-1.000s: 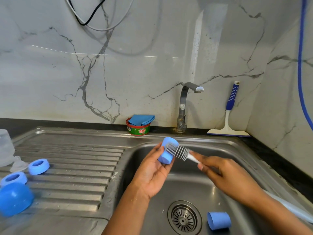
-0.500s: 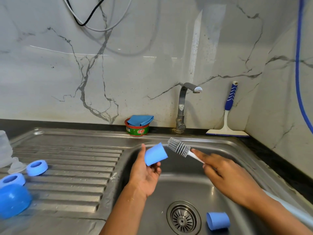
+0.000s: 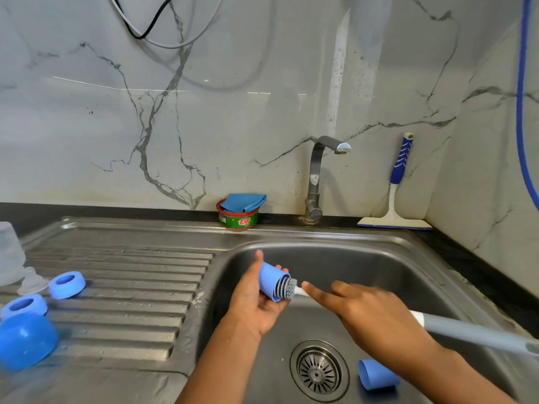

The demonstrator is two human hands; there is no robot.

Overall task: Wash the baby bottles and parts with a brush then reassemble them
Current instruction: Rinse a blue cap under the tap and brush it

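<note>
left hand [image 3: 256, 304] grips blue cap [image 3: 272, 282] over sink [image 3: 350, 263] | right hand [image 3: 370, 313], blurred, grips brush [image 3: 466, 330]; bristles mostly hidden inside cap, handle cut off at 4 o'clock | second cap [image 3: 376, 374] partly behind forearm

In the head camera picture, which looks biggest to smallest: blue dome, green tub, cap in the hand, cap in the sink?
1. Blue dome, but it is close to the camera.
2. Green tub.
3. Held cap and sink cap look about alike; no ranking.
</note>
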